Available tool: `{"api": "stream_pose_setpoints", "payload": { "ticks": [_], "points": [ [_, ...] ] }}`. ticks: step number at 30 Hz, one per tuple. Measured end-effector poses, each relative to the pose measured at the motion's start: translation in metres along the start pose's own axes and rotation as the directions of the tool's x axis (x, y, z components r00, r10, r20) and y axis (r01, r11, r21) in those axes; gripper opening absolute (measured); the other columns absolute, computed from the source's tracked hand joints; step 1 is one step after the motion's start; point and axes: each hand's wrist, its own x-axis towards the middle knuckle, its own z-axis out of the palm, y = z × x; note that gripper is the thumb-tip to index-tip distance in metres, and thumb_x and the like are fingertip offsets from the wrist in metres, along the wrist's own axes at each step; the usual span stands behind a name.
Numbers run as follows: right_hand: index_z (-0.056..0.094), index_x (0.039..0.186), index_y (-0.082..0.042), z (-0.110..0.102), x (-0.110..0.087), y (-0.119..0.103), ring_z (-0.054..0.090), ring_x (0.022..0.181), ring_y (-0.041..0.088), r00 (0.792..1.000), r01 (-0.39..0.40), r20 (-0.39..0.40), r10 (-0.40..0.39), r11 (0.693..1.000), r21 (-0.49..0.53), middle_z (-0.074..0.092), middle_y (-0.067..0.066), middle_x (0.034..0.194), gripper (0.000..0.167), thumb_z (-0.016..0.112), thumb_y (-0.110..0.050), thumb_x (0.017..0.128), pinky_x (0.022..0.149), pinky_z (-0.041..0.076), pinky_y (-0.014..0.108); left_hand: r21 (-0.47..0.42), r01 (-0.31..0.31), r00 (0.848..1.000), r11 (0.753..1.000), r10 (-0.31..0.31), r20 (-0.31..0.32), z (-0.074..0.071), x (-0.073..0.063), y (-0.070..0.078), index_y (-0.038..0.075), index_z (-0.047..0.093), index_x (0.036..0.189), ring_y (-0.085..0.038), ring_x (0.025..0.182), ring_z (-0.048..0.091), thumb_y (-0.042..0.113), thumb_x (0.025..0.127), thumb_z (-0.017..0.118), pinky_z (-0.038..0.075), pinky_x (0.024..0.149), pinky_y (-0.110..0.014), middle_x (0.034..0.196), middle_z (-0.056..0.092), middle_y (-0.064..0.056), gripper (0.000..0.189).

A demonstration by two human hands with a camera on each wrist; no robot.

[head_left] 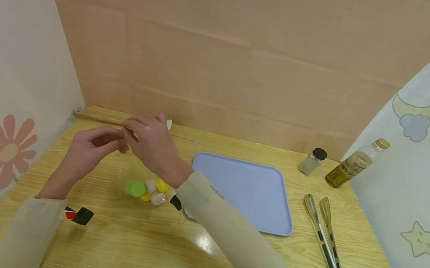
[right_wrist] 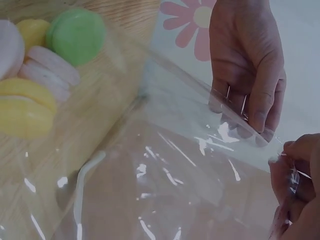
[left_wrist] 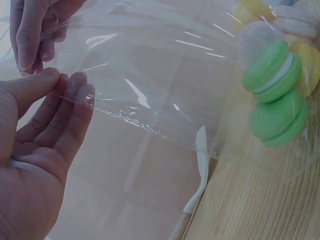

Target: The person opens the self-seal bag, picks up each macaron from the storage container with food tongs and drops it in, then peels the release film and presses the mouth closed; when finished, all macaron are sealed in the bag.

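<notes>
Both hands hold the top edge of a clear plastic bag (left_wrist: 150,75) whose lower end rests on the table. My left hand (head_left: 89,150) pinches the edge between thumb and fingers. Close beside it, my right hand (head_left: 153,143) pinches the same edge from the other side, its fingertips nearly meeting the left ones. At the bag's bottom lie several macarons: green macarons (left_wrist: 275,70), yellow macarons (right_wrist: 25,107) and pale pink macarons (right_wrist: 50,72). The bag is see-through and hard to make out in the head view.
A pale blue tray (head_left: 239,193) lies right of the bag, partly behind the right forearm. Behind the hands is a wooden-handled spatula (head_left: 96,117) with a white blade. Farther right stand a black-capped jar (head_left: 313,161) and an oil bottle (head_left: 354,166), with metal tongs (head_left: 324,238) nearer.
</notes>
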Motion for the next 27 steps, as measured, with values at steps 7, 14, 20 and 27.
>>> {"api": "stream_pose_setpoints", "payload": {
  "ticks": [7, 14, 20, 27],
  "points": [
    [0.079, 0.105, -0.013, 0.002, -0.001, 0.000, 0.069, 0.093, 0.012, 0.997, 0.056, -0.047, -0.061, 0.993, -0.105, 0.075, -0.002, 0.102, 0.015, 0.065, -0.018, 0.101, 0.081, 0.039, 0.029, 0.033, -0.002, 1.000, 0.999, 0.002, -0.008, 0.000, 0.000, 0.000, -0.008, 0.069, 0.111, -0.017, 0.080, 0.068, -0.009, 0.096, 0.063, 0.056, 0.075, -0.021, 0.093, 0.073, -0.004, 0.016],
    [0.078, 0.095, -0.011, 0.007, -0.001, -0.002, 0.068, 0.090, 0.011, 0.990, 0.003, -0.140, -0.013, 0.997, -0.071, 0.074, -0.003, 0.094, 0.015, 0.063, -0.015, 0.098, 0.084, 0.043, 0.026, 0.017, -0.014, 1.000, 1.000, 0.014, -0.009, 0.001, 0.000, 0.001, -0.008, 0.069, 0.115, -0.016, 0.081, 0.068, -0.010, 0.097, 0.061, 0.056, 0.074, -0.021, 0.097, 0.074, -0.002, 0.020],
    [0.076, 0.090, -0.010, 0.012, 0.000, -0.004, 0.067, 0.082, 0.010, 0.975, -0.039, -0.219, 0.032, 0.999, -0.027, 0.074, -0.002, 0.087, 0.012, 0.066, -0.014, 0.095, 0.082, 0.045, 0.025, 0.039, -0.030, 0.999, 0.999, 0.031, -0.026, 0.002, -0.001, 0.002, -0.008, 0.069, 0.115, -0.018, 0.079, 0.068, -0.014, 0.094, 0.062, 0.056, 0.071, -0.021, 0.094, 0.073, -0.004, 0.023],
    [0.077, 0.084, -0.007, 0.018, -0.001, -0.006, 0.067, 0.077, 0.011, 0.932, -0.079, -0.346, 0.108, 0.992, 0.096, 0.074, 0.000, 0.082, 0.009, 0.070, -0.007, 0.089, 0.077, 0.043, 0.022, 0.054, -0.044, 0.999, 0.998, 0.045, -0.019, 0.002, -0.001, 0.002, -0.008, 0.069, 0.114, -0.017, 0.079, 0.068, -0.015, 0.094, 0.061, 0.056, 0.070, -0.021, 0.095, 0.073, -0.004, 0.023]
  ]
}}
